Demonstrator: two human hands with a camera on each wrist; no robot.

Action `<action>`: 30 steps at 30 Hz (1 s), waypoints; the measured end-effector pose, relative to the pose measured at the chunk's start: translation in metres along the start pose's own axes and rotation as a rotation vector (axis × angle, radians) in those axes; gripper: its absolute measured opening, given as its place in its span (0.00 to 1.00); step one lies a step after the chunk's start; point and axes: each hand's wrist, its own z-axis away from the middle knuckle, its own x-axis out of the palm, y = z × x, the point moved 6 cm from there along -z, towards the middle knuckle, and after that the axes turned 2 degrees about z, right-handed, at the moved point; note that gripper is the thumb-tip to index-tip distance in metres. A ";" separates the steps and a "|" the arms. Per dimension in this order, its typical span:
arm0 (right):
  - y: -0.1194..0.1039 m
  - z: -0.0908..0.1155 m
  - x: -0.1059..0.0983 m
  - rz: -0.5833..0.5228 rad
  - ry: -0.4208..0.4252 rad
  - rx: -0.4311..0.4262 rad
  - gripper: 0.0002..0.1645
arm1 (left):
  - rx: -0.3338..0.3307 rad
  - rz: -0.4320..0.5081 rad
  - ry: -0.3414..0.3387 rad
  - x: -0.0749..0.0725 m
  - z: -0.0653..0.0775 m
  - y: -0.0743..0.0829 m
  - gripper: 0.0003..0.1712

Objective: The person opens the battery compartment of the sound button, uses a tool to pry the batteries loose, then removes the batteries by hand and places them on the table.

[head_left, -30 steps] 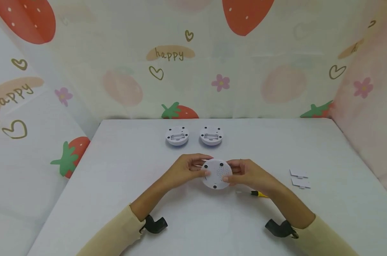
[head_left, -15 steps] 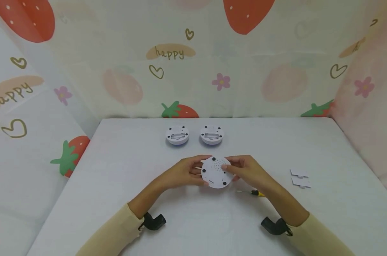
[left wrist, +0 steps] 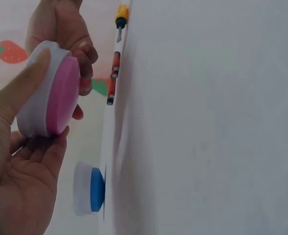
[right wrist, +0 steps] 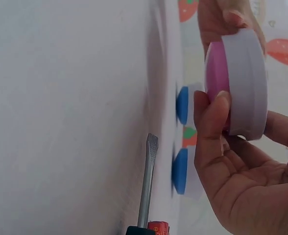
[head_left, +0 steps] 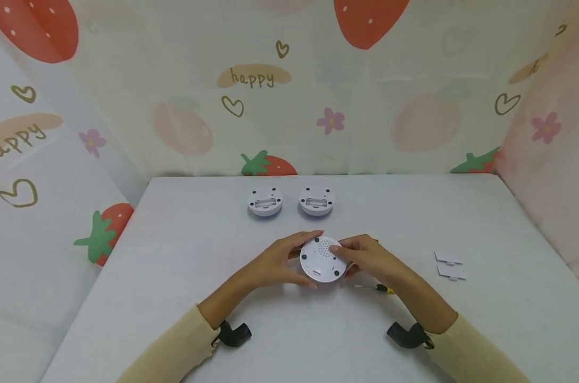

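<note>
A round white device (head_left: 323, 259) with a dotted speaker grille and dark feet faces up over the middle of the table. Its other side is a pink button top (left wrist: 64, 97), visible in both wrist views. My left hand (head_left: 276, 264) holds its left side, fingers on the far edge and thumb along the near edge. My right hand (head_left: 373, 260) pinches its right side, with the thumb on the back face by the grille and fingers on the pink side. A screwdriver (right wrist: 146, 188) with a yellow and black handle lies on the table by the right hand.
Two similar devices (head_left: 265, 202), blue side down, stand at the back with open battery slots. Two white covers (head_left: 449, 272) lie at the right. Red batteries (left wrist: 111, 91) lie near the screwdriver. A printed cloth (head_left: 280, 122) hangs behind the table.
The device has turned in my hands, its grille going from the right side to the top. My left thumb has moved off its face to the near edge; my right thumb has shifted up.
</note>
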 end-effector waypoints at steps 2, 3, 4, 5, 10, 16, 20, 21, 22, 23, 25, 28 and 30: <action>0.001 -0.001 0.001 -0.013 -0.006 0.009 0.23 | -0.010 0.012 0.009 -0.001 0.000 -0.003 0.56; 0.001 -0.001 0.001 -0.018 -0.007 0.016 0.23 | -0.014 0.024 0.013 -0.002 0.000 -0.004 0.56; 0.002 -0.001 0.001 -0.022 -0.007 0.022 0.23 | -0.019 0.041 0.015 -0.002 0.000 -0.006 0.55; 0.002 -0.001 0.002 -0.023 -0.007 0.026 0.22 | -0.026 0.062 0.015 -0.002 -0.001 -0.008 0.54; 0.003 0.000 0.000 0.003 0.000 0.041 0.21 | -0.064 0.162 -0.016 0.004 -0.005 -0.016 0.55; 0.003 0.001 -0.005 0.011 -0.006 0.028 0.21 | -0.097 0.227 -0.027 0.013 -0.012 -0.020 0.56; 0.006 0.000 -0.006 0.014 -0.001 0.024 0.21 | -0.134 0.216 -0.022 0.014 -0.013 -0.024 0.58; 0.007 -0.001 -0.005 0.022 0.003 0.026 0.21 | -0.140 0.207 -0.021 0.014 -0.012 -0.025 0.58; 0.008 -0.001 -0.005 0.032 0.008 0.028 0.21 | -0.145 0.197 -0.020 0.014 -0.012 -0.026 0.57; 0.008 -0.002 -0.005 0.044 0.012 0.028 0.21 | -0.150 0.188 -0.020 0.013 -0.011 -0.028 0.57; 0.008 -0.002 -0.004 0.069 0.018 0.030 0.20 | -0.150 0.181 -0.027 0.012 -0.011 -0.032 0.56; 0.008 -0.003 -0.002 0.103 0.020 0.031 0.20 | -0.147 0.183 -0.048 0.010 -0.009 -0.037 0.55; 0.008 -0.004 -0.001 0.121 0.018 0.032 0.20 | -0.145 0.191 -0.064 0.010 -0.009 -0.040 0.56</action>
